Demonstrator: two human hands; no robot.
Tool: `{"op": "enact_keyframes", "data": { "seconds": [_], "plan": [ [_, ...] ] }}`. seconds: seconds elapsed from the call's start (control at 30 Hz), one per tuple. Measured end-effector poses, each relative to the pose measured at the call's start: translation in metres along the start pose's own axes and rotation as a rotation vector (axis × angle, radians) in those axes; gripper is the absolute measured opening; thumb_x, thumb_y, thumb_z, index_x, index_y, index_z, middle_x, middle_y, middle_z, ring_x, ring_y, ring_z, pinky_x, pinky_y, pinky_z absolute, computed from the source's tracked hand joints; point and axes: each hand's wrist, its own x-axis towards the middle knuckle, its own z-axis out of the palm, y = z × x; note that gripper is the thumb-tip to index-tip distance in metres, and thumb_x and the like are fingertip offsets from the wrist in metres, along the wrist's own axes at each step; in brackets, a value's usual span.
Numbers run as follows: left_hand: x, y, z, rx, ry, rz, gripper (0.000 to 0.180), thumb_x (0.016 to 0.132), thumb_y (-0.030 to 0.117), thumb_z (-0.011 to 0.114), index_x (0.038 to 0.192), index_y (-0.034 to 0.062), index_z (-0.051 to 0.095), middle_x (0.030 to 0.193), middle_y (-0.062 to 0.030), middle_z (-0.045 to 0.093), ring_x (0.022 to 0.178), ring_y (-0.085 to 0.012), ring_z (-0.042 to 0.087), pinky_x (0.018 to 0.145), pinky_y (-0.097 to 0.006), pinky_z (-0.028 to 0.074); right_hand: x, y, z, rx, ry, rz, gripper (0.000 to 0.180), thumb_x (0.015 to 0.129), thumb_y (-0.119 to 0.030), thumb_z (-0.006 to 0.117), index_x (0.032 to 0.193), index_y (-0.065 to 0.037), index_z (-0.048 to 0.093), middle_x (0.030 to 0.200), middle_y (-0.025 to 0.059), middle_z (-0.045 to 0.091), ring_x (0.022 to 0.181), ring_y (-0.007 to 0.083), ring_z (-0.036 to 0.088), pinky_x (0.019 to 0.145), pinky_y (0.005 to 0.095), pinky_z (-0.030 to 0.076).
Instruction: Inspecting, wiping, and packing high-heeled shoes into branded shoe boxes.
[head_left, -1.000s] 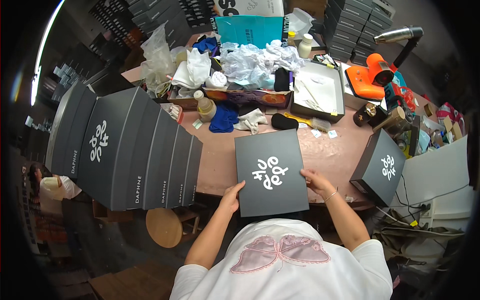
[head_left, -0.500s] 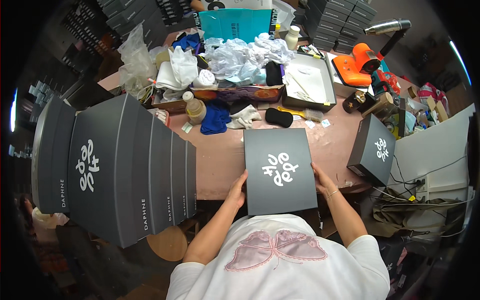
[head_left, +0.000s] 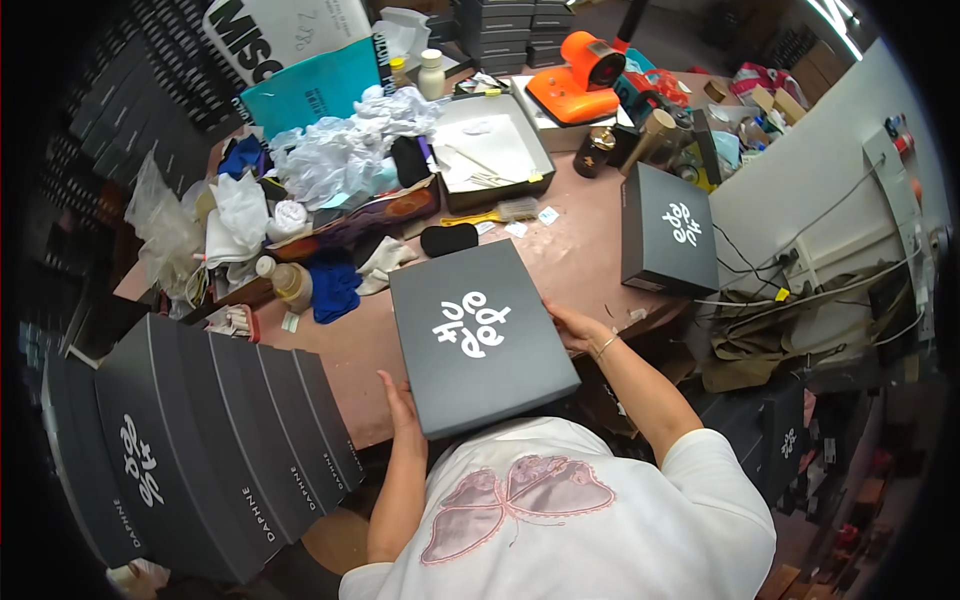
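A dark grey shoe box point(head_left: 490, 375) with a lid and white curly lettering is held in front of my chest, over the near edge of the table. My left hand point(head_left: 403, 404) grips its left side near the front corner, with the thumb showing and the other fingers partly hidden. On the opposite side, my right hand point(head_left: 578, 328) is closed on the box's edge, its fingertips out of sight beneath. To the left stands a tall stack of similar grey boxes point(head_left: 215, 440). Another grey shoe box point(head_left: 672, 230) sits alone at the table's right side.
Across the pink table point(head_left: 575, 235) are crumpled white paper point(head_left: 340, 150), a blue cloth point(head_left: 335, 288), a black sponge point(head_left: 450, 240), a yellow-handled brush point(head_left: 505, 212) and an open box lid point(head_left: 490, 150). An orange device point(head_left: 575, 90) stands behind. Cables point(head_left: 760, 265) hang at the right.
The view has turned to the right, so the table appears tilted. Both hands still hold the shoe box, which now appears rotated, with its left side lower.
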Motion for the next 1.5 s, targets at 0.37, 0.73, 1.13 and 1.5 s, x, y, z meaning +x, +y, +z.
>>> {"op": "enact_keyframes", "data": {
  "seconds": [0.37, 0.73, 1.13, 1.5],
  "plan": [
    [-0.074, 0.09, 0.03, 0.78, 0.014, 0.695, 0.059, 0.091, 0.036, 0.064, 0.132, -0.0026, 0.048, 0.135, -0.0139, 0.049, 0.13, -0.0225, 0.042, 0.11, -0.035, 0.028, -0.073, -0.019, 0.167, 0.146, -0.248, -0.328, 0.035, 0.092, -0.022, 0.062, 0.119, -0.001, 0.053, 0.103, 0.006, 0.066, 0.094, 0.0145, 0.064, 0.082, 0.0317, 0.055],
    [-0.127, 0.087, 0.074, 1.696, 0.168, 0.739, 0.055, 0.081, 0.017, 0.071, 0.129, 0.0012, 0.052, 0.14, -0.0219, 0.042, 0.13, -0.0377, 0.04, 0.107, -0.044, 0.034, -0.05, -0.122, 0.003, -1.417, 0.977, -0.731, 0.089, 0.079, -0.042, 0.072, 0.146, -0.006, 0.026, 0.149, 0.0282, 0.022, 0.138, 0.0428, 0.023, 0.11, 0.0575, 0.02],
    [-0.077, 0.014, 0.099, 1.63, -0.018, 0.729, 0.052, 0.082, 0.017, 0.071, 0.127, 0.0001, 0.052, 0.137, -0.0246, 0.042, 0.128, -0.0401, 0.039, 0.105, -0.045, 0.035, -0.098, -0.071, -0.163, -1.882, 1.054, -0.377, 0.106, 0.068, -0.02, 0.079, 0.151, -0.02, 0.015, 0.153, 0.0192, 0.019, 0.141, 0.0398, 0.019, 0.11, 0.0563, 0.024],
    [-0.092, -0.013, 0.081, 1.496, -0.493, 0.158, 0.038, 0.086, 0.03, 0.07, 0.11, 0.0015, 0.064, 0.102, -0.0142, 0.065, 0.097, -0.0233, 0.063, 0.085, -0.033, 0.05, -0.058, 0.004, 0.038, -1.092, 0.157, -0.338, 0.048, 0.084, -0.028, 0.065, 0.117, 0.004, 0.056, 0.099, 0.0232, 0.062, 0.087, 0.0398, 0.061, 0.078, 0.046, 0.05]
  ]
}}
